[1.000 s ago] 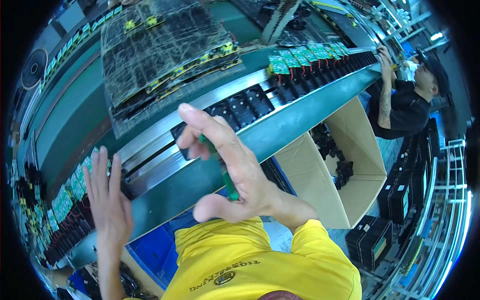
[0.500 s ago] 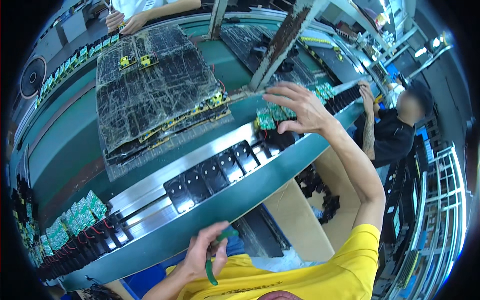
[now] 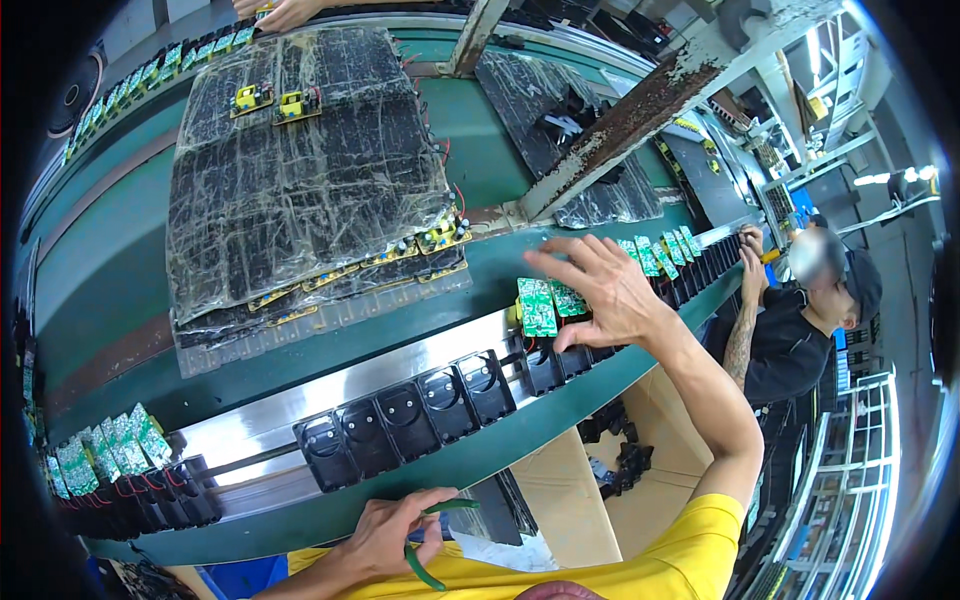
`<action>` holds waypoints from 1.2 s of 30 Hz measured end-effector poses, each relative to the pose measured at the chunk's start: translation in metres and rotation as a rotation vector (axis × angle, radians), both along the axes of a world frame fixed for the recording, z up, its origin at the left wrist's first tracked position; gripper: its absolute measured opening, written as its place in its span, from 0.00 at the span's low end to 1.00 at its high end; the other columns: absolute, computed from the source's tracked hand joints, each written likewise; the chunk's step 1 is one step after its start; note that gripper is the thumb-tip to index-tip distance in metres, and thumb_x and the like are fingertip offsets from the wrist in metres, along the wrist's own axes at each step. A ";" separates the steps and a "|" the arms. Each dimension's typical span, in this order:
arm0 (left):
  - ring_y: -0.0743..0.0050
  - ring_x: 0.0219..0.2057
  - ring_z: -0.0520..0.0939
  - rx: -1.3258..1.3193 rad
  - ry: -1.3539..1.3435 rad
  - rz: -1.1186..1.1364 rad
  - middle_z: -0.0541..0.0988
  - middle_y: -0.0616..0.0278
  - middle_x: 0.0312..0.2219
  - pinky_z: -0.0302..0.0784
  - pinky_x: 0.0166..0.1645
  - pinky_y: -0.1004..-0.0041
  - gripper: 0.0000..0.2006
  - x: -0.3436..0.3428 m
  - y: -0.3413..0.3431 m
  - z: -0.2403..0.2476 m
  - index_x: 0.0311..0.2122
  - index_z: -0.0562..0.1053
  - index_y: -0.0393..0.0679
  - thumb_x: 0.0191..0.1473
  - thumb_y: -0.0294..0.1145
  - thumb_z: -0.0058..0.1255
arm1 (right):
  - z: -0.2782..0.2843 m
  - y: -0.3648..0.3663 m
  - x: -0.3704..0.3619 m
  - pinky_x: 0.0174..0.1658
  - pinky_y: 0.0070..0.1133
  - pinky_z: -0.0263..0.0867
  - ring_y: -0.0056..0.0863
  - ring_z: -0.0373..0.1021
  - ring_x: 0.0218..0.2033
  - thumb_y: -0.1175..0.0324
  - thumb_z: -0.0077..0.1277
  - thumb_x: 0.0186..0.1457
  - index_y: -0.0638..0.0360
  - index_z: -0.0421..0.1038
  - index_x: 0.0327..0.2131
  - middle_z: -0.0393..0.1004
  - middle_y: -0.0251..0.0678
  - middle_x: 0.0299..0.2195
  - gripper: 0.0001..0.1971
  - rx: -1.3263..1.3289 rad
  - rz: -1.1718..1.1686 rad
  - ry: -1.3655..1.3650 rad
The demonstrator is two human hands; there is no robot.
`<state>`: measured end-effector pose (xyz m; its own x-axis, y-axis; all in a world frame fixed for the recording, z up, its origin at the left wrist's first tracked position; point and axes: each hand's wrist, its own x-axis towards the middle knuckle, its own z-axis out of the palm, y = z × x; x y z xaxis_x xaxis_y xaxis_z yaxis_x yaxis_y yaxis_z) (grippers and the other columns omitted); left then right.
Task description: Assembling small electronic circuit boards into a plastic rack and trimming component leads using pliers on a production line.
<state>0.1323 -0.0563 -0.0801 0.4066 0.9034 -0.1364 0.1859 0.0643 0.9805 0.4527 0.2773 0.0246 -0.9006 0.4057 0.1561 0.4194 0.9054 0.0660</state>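
My left hand (image 3: 395, 535) is closed around a pair of pliers with green handles (image 3: 426, 570); the handles spread apart and the jaws are hidden. It is just in front of the bench's near edge. My right hand (image 3: 622, 300) reaches over the row of green circuit boards (image 3: 537, 308) on the right part of the rail, fingers spread and thumb apart. Whether its fingertips touch the boards I cannot tell. Black plastic cases (image 3: 400, 418) sit side by side on the metal rail (image 3: 400, 362), left of that hand.
More boards with red wires (image 3: 120, 447) stand in cases at the far left. A black taped stack (image 3: 310, 170) bears two yellow components (image 3: 297, 106). A worn metal post (image 3: 620, 135) rises behind. A cardboard box (image 3: 655, 440) is below the bench. A person in black (image 3: 800, 330) works at right.
The whole view has shifted, with the bench lower in it. The green handles now stand wider apart in my left hand. My right hand is still over the boards.
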 end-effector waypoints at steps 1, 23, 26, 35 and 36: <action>0.65 0.25 0.83 -0.006 -0.001 -0.004 0.85 0.64 0.31 0.80 0.36 0.65 0.32 0.001 0.000 -0.001 0.70 0.73 0.47 0.59 0.30 0.62 | -0.003 -0.002 0.002 0.50 0.36 0.71 0.40 0.74 0.44 0.16 0.52 0.58 0.54 0.74 0.69 0.79 0.41 0.53 0.54 -0.006 -0.004 -0.001; 0.51 0.23 0.80 0.349 0.059 0.143 0.87 0.59 0.36 0.75 0.30 0.61 0.28 0.029 -0.001 -0.012 0.66 0.72 0.49 0.60 0.26 0.57 | -0.009 -0.020 0.005 0.55 0.40 0.69 0.48 0.73 0.48 0.38 0.70 0.54 0.62 0.76 0.67 0.77 0.45 0.54 0.46 -0.290 -0.184 0.076; 0.50 0.23 0.80 0.419 0.041 0.146 0.87 0.60 0.37 0.75 0.29 0.62 0.27 0.023 -0.010 -0.013 0.65 0.72 0.49 0.60 0.25 0.56 | 0.026 -0.052 -0.011 0.54 0.38 0.68 0.46 0.72 0.47 0.44 0.73 0.53 0.60 0.76 0.67 0.77 0.44 0.53 0.43 -0.228 -0.237 0.063; 0.64 0.22 0.80 0.610 -0.170 0.420 0.87 0.63 0.34 0.77 0.30 0.69 0.26 -0.025 -0.077 0.023 0.60 0.79 0.45 0.54 0.21 0.60 | 0.088 -0.182 -0.258 0.49 0.34 0.74 0.43 0.77 0.42 0.64 0.76 0.51 0.62 0.79 0.62 0.83 0.45 0.48 0.34 -0.136 -0.079 0.391; 0.64 0.22 0.80 0.635 -0.188 0.413 0.87 0.63 0.34 0.77 0.30 0.69 0.26 -0.035 -0.082 0.031 0.60 0.79 0.45 0.54 0.21 0.60 | 0.090 -0.202 -0.294 0.47 0.33 0.74 0.42 0.77 0.40 0.64 0.76 0.52 0.62 0.80 0.61 0.83 0.45 0.46 0.33 -0.177 -0.054 0.389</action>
